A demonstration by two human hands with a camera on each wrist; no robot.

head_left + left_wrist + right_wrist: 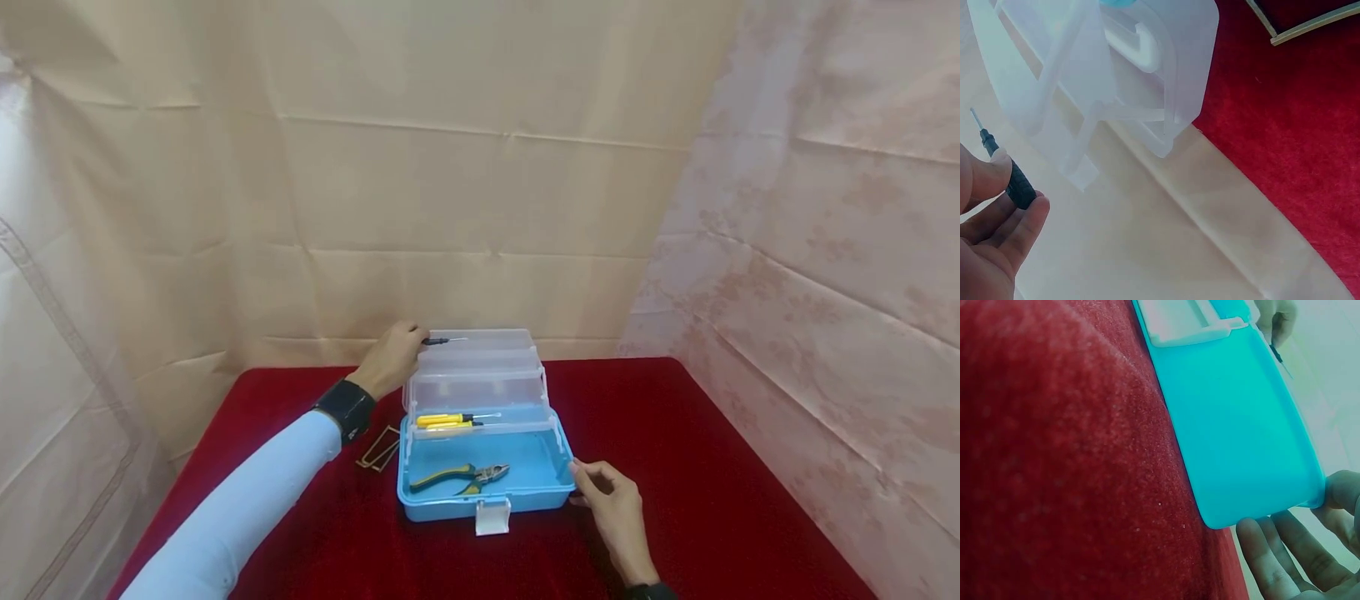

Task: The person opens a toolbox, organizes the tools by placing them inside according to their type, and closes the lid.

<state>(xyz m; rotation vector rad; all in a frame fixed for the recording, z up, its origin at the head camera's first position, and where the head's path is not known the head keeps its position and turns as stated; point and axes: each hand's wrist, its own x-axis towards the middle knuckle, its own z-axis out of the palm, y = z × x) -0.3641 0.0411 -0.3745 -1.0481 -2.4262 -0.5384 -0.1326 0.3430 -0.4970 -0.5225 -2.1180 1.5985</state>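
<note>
The left hand (392, 358) pinches a slim, black-handled metal screwdriver (437, 341) near the raised translucent plastic trays (480, 388); a fingertip hold could let it slip. The right hand (613, 507) grips the open blue plastic toolbox (442, 510) by a corner; tugging could shake the trays.

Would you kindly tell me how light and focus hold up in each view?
Head view: soft, fairly even light, the pliers small but readable; left wrist view: pale and washed out, the translucent trays hazy, the dark screwdriver standing out; right wrist view: a vivid turquoise tint on the blue box, the left hand soft against a bright background.
</note>
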